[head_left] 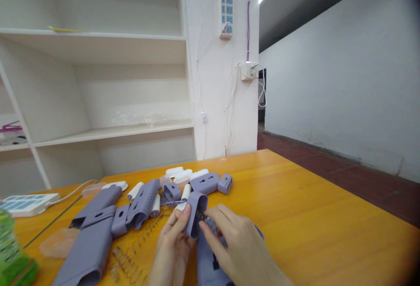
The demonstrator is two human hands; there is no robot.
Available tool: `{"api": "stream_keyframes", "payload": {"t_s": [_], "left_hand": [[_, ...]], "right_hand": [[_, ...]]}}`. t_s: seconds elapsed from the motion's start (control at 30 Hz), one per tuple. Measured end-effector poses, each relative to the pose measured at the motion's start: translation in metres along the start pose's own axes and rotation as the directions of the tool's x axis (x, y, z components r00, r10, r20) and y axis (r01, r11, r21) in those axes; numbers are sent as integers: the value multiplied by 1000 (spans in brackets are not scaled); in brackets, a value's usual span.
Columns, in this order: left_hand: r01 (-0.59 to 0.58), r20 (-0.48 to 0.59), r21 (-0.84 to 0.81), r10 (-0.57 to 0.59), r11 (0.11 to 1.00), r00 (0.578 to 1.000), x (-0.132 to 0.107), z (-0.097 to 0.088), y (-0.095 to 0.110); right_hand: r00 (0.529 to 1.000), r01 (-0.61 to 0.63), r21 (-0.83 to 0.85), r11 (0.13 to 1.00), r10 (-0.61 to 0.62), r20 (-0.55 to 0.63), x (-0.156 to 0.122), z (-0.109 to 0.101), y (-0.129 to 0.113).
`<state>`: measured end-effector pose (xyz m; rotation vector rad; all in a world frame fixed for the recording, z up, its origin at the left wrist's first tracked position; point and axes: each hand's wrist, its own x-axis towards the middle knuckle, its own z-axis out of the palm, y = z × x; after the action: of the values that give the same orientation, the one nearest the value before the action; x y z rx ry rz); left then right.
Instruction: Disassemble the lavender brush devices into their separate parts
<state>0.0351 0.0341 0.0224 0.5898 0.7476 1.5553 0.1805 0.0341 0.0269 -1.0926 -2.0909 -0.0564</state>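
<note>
Held low at frame centre: purple shell (196, 212), upright over the orange table (311, 216). Clamped from its left by the left hand (172, 244), thumb against its side; gripped from its right by the right hand (234, 251), fingers curled. Loose springs (127, 265) at lower left.

Both the left hand (171, 245) and the right hand (239, 251) are bare, and the wrists and the short stretches of forearm showing at the lower edge of the view are uncovered as well. The fingers (226, 214) are slim and smooth, with fine creases at the knuckles, and the nails are cut short and left plain, the left thumbnail having a faint natural shine. On the back of the right hand the knuckles and tendons show as low ridges.
</note>
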Motion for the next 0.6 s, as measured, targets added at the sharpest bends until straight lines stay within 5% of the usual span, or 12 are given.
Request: {"api": "stream_keyframes", "payload": {"t_s": [0.6], "left_hand": [[-42,18,58,41,997,999,-6,1,6]], "right_hand": [[991,125,1,992,-124,-57,-4,3,2]]}}
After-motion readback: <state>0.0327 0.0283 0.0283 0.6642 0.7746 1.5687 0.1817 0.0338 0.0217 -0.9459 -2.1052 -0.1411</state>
